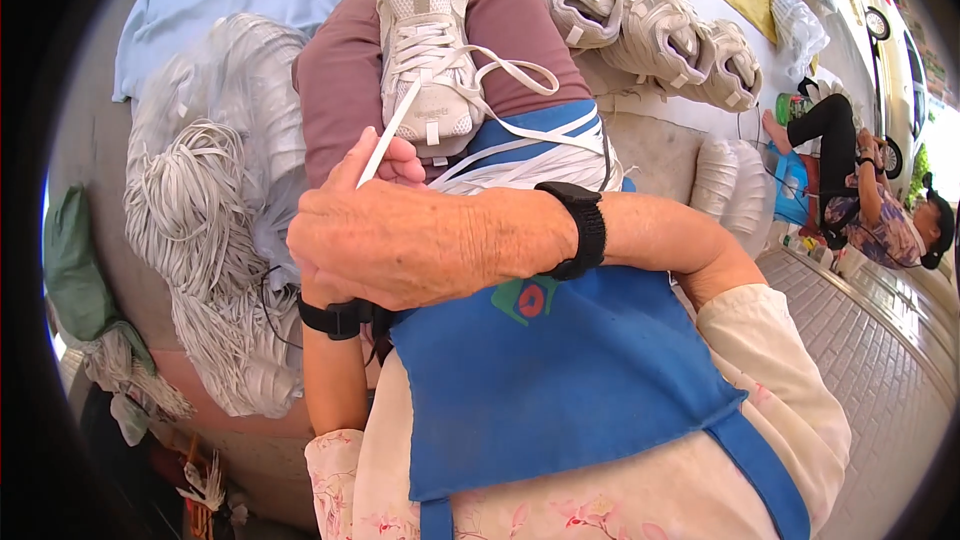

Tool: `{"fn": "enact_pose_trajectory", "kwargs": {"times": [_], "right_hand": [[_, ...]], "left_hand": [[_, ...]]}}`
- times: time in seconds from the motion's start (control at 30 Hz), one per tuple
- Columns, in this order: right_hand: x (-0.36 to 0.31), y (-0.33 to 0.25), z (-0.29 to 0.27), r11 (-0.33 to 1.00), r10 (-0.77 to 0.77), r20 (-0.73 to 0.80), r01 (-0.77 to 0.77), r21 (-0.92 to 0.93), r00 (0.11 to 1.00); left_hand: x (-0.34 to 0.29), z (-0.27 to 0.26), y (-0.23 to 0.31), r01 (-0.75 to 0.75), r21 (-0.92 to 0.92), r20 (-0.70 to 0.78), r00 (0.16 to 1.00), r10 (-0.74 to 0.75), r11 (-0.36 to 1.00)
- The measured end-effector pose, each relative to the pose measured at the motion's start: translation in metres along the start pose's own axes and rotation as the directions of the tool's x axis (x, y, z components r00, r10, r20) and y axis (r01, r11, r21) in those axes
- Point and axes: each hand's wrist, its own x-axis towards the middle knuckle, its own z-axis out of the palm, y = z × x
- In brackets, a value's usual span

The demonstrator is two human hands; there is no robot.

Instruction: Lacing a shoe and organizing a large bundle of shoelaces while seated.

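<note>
A beige and white sneaker (425, 25) rests toe toward me between my thighs, partly laced. One flat white shoelace (395, 130) runs taut from its lacing down to my hands; another end loops to the right. My right hand (400, 240) comes across from the right, closed, its back toward me and its fingertips hidden. Mostly covered beneath it is my left hand (355, 165). The curled fingers showing past the right hand seem to be the left's, with the shoelace running between them. Loose white laces (520, 170) lie across my lap, over a blue apron (560, 380).
Several similar sneakers (660, 30) stand at the upper right. Bundled white laces (200, 200) and plastic-wrapped stacks (265, 90) lie at my left, near a green bag (85, 270). Another wrapped stack (735, 185) is at right. Beyond it sits another person (885, 200).
</note>
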Motion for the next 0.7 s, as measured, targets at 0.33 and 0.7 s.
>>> {"fn": "enact_pose_trajectory", "kwargs": {"times": [0.33,0.7], "right_hand": [[-0.031,-0.005,0.006,0.999,-0.039,-0.152,0.041,0.008,0.988],[-0.101,0.073,-0.046,0.905,0.374,-0.545,-0.424,0.036,0.750]], "left_hand": [[-0.014,0.016,0.055,-0.361,-0.472,-0.148,0.932,0.331,0.805],[-0.161,-0.042,0.091,-0.899,-0.257,-0.403,0.433,0.806,0.355]]}}
